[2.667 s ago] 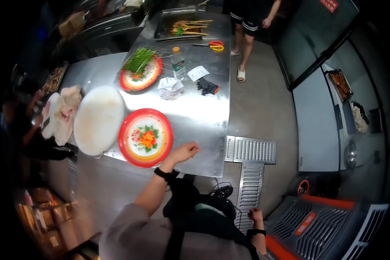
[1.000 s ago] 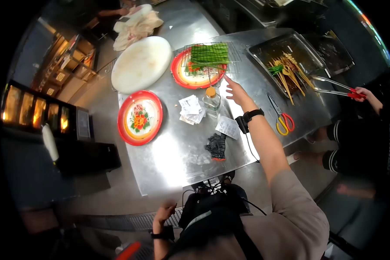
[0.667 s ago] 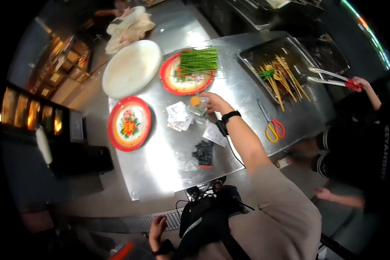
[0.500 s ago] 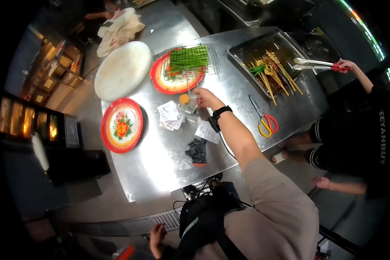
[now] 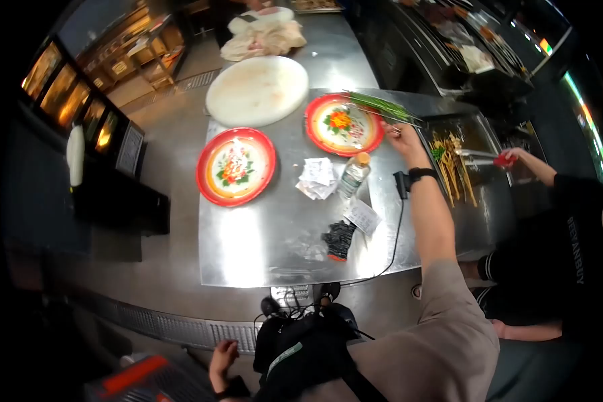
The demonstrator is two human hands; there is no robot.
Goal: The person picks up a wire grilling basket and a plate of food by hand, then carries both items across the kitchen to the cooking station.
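Observation:
At the right of the table my right hand (image 5: 402, 139) is closed on the handle of a wire grill rack. Long green vegetables (image 5: 380, 106) lie in the rack, tilted over the right rim of a red-edged floral plate (image 5: 333, 144). A second floral plate (image 5: 236, 167) rests to the left. My left hand (image 5: 224, 356) hangs low beside my body, away from the table, its fingers curled with nothing seen in them. A clear bottle with an orange cap (image 5: 355, 175) stands near the first plate, between paper slips (image 5: 317, 178) and my right forearm.
A dark glove (image 5: 340, 241) and another slip (image 5: 362, 216) lie near the front edge. A white oval board (image 5: 257, 90) is at the back left. At the right, a co-worker's hand (image 5: 511, 158) holds tongs over a tray (image 5: 487, 187) of skewers.
My right hand has reached past the bottle and taken hold of the rack, which has moved rightward, partly off the plate. The co-worker's tongs now reach the skewers. The view has shifted.

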